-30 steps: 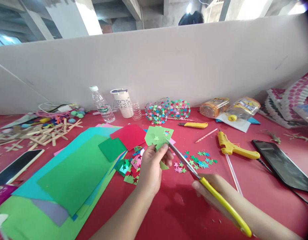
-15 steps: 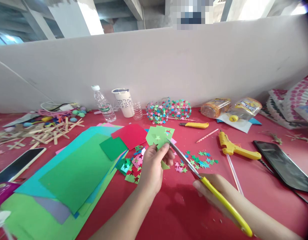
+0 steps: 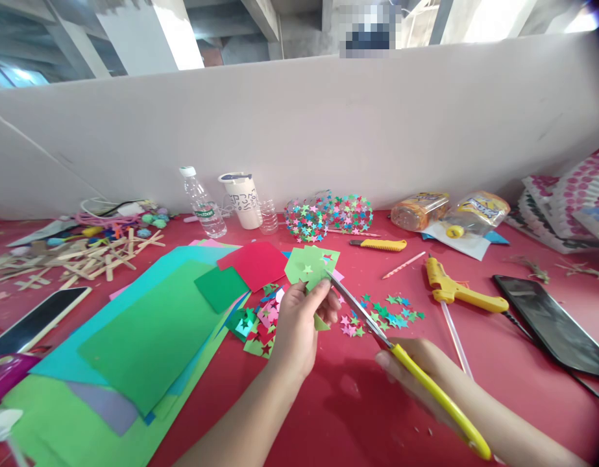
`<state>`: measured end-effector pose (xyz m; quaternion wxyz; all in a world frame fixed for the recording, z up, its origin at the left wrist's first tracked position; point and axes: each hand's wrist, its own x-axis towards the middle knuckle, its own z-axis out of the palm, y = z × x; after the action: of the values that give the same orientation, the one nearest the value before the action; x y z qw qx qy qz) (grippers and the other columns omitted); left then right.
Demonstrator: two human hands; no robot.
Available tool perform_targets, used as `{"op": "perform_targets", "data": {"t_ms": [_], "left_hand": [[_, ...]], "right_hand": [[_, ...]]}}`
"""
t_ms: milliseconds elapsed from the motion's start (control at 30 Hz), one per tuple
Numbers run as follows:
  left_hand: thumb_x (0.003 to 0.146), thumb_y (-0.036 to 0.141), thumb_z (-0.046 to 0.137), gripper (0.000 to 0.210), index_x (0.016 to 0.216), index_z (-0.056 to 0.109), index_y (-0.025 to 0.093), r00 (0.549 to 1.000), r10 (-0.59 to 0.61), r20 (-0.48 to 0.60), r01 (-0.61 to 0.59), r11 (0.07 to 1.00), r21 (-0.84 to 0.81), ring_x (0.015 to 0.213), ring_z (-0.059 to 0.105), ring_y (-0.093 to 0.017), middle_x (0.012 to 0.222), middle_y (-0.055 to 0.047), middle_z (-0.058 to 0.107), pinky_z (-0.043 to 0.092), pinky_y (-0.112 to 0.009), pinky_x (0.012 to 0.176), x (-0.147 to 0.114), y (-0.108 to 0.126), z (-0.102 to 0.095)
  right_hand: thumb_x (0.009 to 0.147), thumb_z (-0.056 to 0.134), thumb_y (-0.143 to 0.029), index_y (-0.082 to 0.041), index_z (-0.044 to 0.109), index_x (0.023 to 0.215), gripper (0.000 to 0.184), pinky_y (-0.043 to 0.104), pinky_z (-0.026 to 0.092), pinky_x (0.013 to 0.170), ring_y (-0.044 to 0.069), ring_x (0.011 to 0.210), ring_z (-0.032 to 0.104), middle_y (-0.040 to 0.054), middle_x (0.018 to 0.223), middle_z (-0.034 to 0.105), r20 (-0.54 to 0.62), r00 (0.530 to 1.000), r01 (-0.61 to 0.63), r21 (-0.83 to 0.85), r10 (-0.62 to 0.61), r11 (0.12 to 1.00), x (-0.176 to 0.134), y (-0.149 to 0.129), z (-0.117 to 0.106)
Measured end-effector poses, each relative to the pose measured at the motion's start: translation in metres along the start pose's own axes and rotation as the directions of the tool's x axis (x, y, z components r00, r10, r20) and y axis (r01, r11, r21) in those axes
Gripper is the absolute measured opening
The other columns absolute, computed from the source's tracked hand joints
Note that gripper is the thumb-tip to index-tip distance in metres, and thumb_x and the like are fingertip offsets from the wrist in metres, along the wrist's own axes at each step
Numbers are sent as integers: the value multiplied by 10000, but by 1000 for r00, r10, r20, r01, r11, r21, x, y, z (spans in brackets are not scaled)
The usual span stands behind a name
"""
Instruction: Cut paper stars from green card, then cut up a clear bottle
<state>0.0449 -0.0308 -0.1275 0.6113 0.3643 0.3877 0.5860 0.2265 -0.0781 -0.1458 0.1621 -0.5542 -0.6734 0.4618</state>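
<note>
My left hand [image 3: 304,311] pinches a light green piece of paper [image 3: 299,261] between thumb and fingers. A star-shaped cut-out shows in that paper. My right hand [image 3: 416,370] is wrapped round the yellow handles of a pair of scissors [image 3: 360,313], whose tips reach the paper by my left thumb. Punched paper scraps [image 3: 260,337] lie left of my left wrist. Small loose paper stars [image 3: 387,311] are scattered beyond my right hand. A dark green square [image 3: 221,288] and red paper [image 3: 253,263] lie farther left.
Coloured sheets [image 3: 148,337] cover the left of the red table. Behind stand a water bottle [image 3: 204,207], a cup [image 3: 243,201] and star-covered round shapes [image 3: 306,219]. A box cutter [image 3: 379,244], a yellow glue gun [image 3: 455,288] and a black phone-like device [image 3: 552,321] lie on the right.
Almost nothing differs. Both hands, the paper and the scissors hold nearly the same place; the view has shifted very slightly.
</note>
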Motion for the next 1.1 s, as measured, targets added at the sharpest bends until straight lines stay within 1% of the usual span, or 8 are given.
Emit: {"op": "perform_targets", "data": {"t_ms": [267,400,467,567,667,767,900,1100], "left_hand": [[822,255,630,234,622,589,143,1000,-1,15,1,1000,-20,439,486,-46,550,16,602,356,-166,450,1,0,1],[820,254,634,228,624,605,140,999,-3,41,4,1000,-28,452,506,-59,554,6,611,375,-174,455,2,1,-1],[806,249,647,200,638,626,142,998,12,55,-8,998,-67,507,554,-84,582,-6,630,424,-193,497,4,1,-5],[728,177,712,80,673,658,156,997,68,-21,-71,981,-181,640,615,-106,696,-2,669,487,-213,593,9,2,-10],[656,113,754,104,690,671,166,993,40,-113,-66,969,-240,656,611,-96,722,15,672,494,-202,592,14,4,-12],[625,102,771,121,681,676,153,993,-4,-120,-27,967,-252,625,597,-97,678,9,662,485,-202,553,14,7,-11],[627,106,779,126,687,676,147,994,-19,-111,-12,963,-269,603,583,-88,664,11,654,480,-202,544,11,5,-7],[675,123,764,126,755,674,161,991,38,-132,-68,970,-235,615,586,-80,704,15,662,468,-189,546,4,-1,1]], "right_hand": [[869,362,-661,-214,331,617,513,249,179,457,91,488,255,-65,557,255,-25,1000,-17,-61,16,998,1,-1,1],[852,432,-653,-216,334,630,500,233,188,450,84,482,278,-68,552,286,17,1000,16,-6,-15,1000,0,-4,-3],[845,454,-651,-219,350,638,490,221,193,424,79,448,301,-75,523,300,63,998,-20,47,17,999,-2,-6,-7],[839,454,-663,-218,376,644,492,205,204,387,74,410,305,-84,487,299,124,989,-95,78,85,992,-3,-9,-13],[817,425,-722,-218,370,646,536,195,237,381,71,414,311,-85,501,300,138,988,-81,72,71,994,-4,-9,-16],[766,358,-817,-215,368,644,614,194,277,392,68,421,318,-85,519,302,144,989,-55,121,37,991,-5,-8,-15],[704,342,-872,-201,429,676,678,194,297,403,66,427,326,-83,514,340,142,988,-99,224,68,969,-7,-6,-11],[678,365,-884,-197,467,708,696,198,292,376,57,360,330,-95,471,356,119,989,-118,301,85,946,-9,-3,0]]}}
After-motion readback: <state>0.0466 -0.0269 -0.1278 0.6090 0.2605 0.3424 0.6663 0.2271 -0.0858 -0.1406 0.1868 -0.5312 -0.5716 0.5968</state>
